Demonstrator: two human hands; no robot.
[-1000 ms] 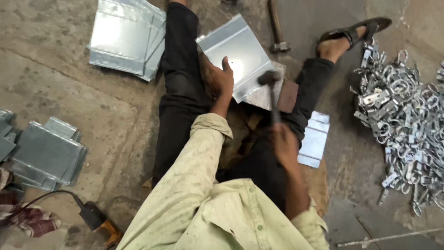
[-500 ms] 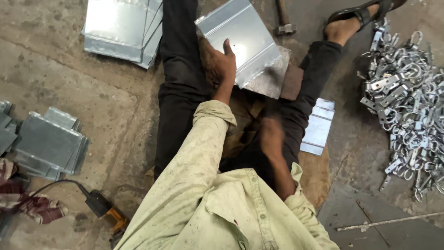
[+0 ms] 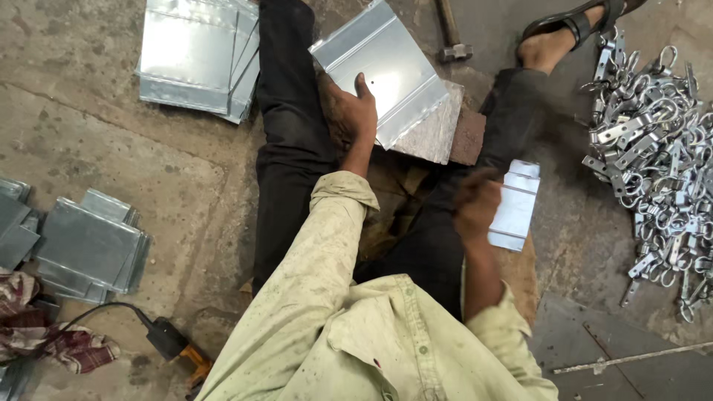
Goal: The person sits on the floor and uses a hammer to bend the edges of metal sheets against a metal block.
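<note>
The hammer seen a second ago above the shiny ribbed sheet-metal panel (image 3: 382, 70) has gone from view. The left hand (image 3: 347, 115) still presses flat on that panel, over a stone slab (image 3: 434, 134). The right hand (image 3: 475, 208) is blurred; I cannot tell its grip.

- Hands: two, the left hand (image 3: 347, 111) and the right hand (image 3: 475, 208), the latter blurred.
- Ribbed metal sheet (image 3: 382, 67) under the left hand: one.
- Stone slab (image 3: 434, 130) beneath it: one.
- Small folded metal piece (image 3: 518, 204) by the right hand: one.
- Hammer (image 3: 450, 33) on the floor: one.
- Sandal (image 3: 575, 21): one in view.
- Stacks of sheet panels: one stack (image 3: 197, 56) upper left, another stack (image 3: 89, 245) at left; sheets per stack cannot be counted.
- Heap of metal clamps (image 3: 657, 148): one, too many pieces to count.
- Power tool (image 3: 174, 345) with cord: one.
</note>
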